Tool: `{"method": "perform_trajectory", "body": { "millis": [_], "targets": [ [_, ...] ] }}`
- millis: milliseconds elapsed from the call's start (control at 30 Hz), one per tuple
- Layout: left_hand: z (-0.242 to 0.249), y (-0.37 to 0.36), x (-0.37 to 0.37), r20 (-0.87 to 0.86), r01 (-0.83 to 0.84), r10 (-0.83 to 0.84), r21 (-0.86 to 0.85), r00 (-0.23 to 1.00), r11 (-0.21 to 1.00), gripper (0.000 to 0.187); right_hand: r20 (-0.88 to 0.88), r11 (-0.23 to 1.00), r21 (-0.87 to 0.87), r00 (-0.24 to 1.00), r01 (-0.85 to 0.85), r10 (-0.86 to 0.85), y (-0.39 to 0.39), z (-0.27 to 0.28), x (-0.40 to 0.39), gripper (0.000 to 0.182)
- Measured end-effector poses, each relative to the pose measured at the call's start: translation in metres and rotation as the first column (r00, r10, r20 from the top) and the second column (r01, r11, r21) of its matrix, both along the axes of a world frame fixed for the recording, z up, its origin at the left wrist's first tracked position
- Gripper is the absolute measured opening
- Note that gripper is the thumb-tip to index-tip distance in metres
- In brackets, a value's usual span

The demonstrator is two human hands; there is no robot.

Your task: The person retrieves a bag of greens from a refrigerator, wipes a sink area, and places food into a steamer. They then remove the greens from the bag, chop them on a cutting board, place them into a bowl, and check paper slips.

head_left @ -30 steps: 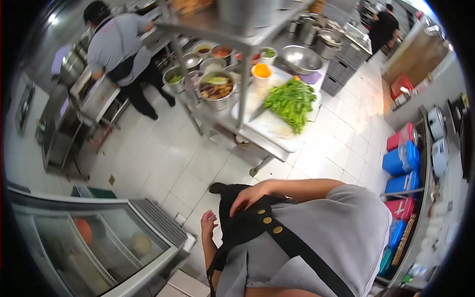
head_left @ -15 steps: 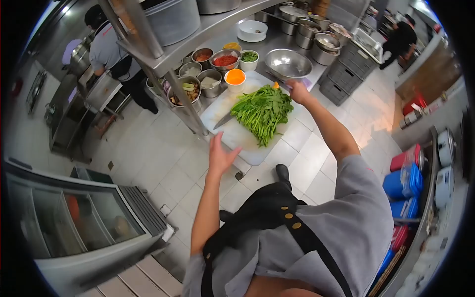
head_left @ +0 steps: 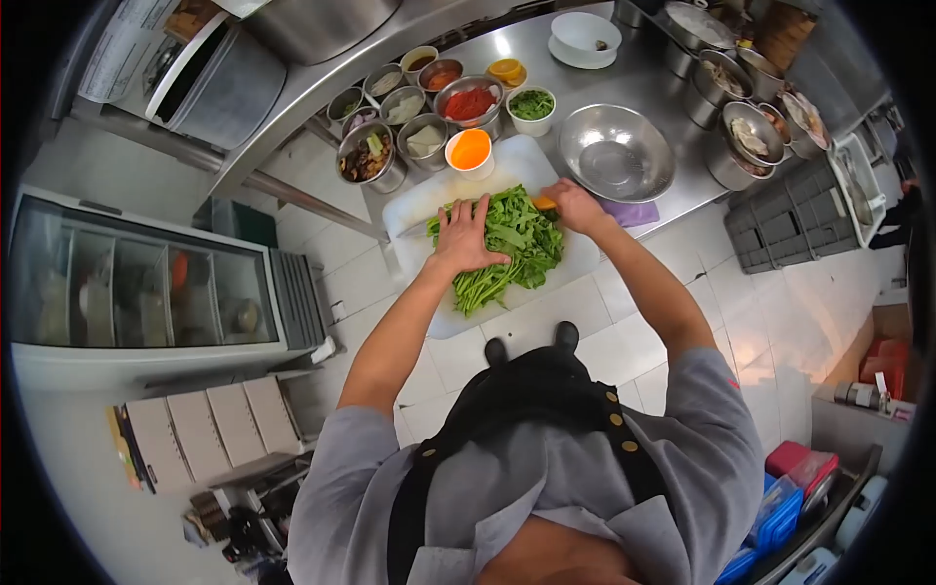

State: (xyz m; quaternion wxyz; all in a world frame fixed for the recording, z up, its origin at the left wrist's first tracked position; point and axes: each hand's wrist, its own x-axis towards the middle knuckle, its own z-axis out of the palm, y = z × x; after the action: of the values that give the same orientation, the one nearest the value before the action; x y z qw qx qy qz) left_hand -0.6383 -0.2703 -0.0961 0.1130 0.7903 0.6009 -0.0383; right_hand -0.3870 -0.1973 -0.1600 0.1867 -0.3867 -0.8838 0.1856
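Observation:
A pile of leafy green herbs with thin stems (head_left: 502,249) lies on the white cutting board (head_left: 444,317). My left hand (head_left: 462,237) rests on top of the leaves, fingers spread. At the pile's right edge, my right hand (head_left: 577,208) is closed around the orange handle of a knife (head_left: 544,203). Part of a blade shows at the left side of the pile; the greens cover the stretch between. Just behind the board is a white cup of orange liquid (head_left: 471,150). To the right stands a wide steel bowl (head_left: 616,153).
Several small steel bowls of ingredients, one with chopped red food (head_left: 470,103), crowd the back left. A white bowl of chopped greens (head_left: 531,105) sits nearby. Steel pots (head_left: 731,175) and grey crates (head_left: 790,219) stand right. A metal shelf (head_left: 263,136) overhangs the left side.
My left hand has moved from the air beside the board onto the greens. My right hand stays at the knife handle. My view has turned, and the co-worker at left is out of sight.

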Motion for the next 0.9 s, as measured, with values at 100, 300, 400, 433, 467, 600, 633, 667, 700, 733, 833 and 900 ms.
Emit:
{"method": "perform_trajectory", "body": {
  "millis": [100,300,400,433,467,600,633,667,700,733,833,900],
  "targets": [
    [0.000,-0.003,0.000,-0.001,-0.019,0.019,0.024,1.000,1.000,0.118,-0.001,0.995,0.100,1.000,0.025,-0.025,0.001,-0.015,0.013,0.034],
    [-0.007,-0.003,-0.005,0.022,-0.033,0.032,0.069,0.999,0.997,0.116,0.124,0.980,0.070,0.973,0.186,-0.194,-0.040,-0.016,0.056,0.039],
    [-0.009,-0.001,-0.006,0.031,-0.036,0.034,0.057,0.999,0.998,0.116,0.194,0.951,0.205,0.943,0.233,-0.272,-0.057,-0.002,0.047,0.043],
    [-0.009,-0.001,-0.007,0.037,-0.037,0.035,0.050,0.999,0.998,0.117,0.196,0.951,0.205,0.942,0.231,-0.271,-0.056,-0.002,0.043,0.043],
    [-0.010,0.000,-0.008,0.038,-0.036,0.034,0.053,0.999,0.998,0.117,0.220,0.961,0.107,0.937,0.254,-0.272,-0.050,-0.001,0.039,0.044],
    [-0.010,0.002,-0.010,0.063,-0.035,0.034,0.020,0.997,0.999,0.119,0.279,0.938,0.004,0.901,0.346,-0.333,-0.059,-0.006,0.061,0.045],
    [-0.011,0.003,-0.011,0.077,-0.044,0.044,-0.010,0.996,0.999,0.120,0.282,0.921,0.015,0.883,0.388,-0.376,-0.071,0.003,0.071,0.041],
    [-0.011,0.004,-0.012,0.086,-0.043,0.043,-0.007,0.995,0.999,0.120,0.286,0.904,0.026,0.863,0.427,-0.416,-0.087,0.013,0.083,0.037],
    [-0.014,0.005,-0.014,0.104,-0.043,0.046,-0.024,0.994,0.999,0.122,0.329,0.874,-0.012,0.827,0.486,-0.455,-0.101,0.019,0.095,0.035],
    [-0.015,0.005,-0.016,0.122,-0.047,0.051,-0.042,0.991,0.998,0.123,0.373,0.840,-0.047,0.789,0.541,-0.488,-0.116,0.021,0.108,0.034],
    [-0.004,0.017,-0.033,0.273,-0.085,0.134,-0.185,0.953,0.979,0.112,0.371,0.776,-0.084,0.742,0.626,-0.559,-0.169,0.008,0.148,0.025],
    [-0.013,0.042,-0.067,0.555,-0.076,0.186,-0.215,0.811,0.974,0.099,0.297,0.730,-0.121,0.726,0.673,-0.620,-0.207,-0.004,0.166,0.020]
  ]
}}
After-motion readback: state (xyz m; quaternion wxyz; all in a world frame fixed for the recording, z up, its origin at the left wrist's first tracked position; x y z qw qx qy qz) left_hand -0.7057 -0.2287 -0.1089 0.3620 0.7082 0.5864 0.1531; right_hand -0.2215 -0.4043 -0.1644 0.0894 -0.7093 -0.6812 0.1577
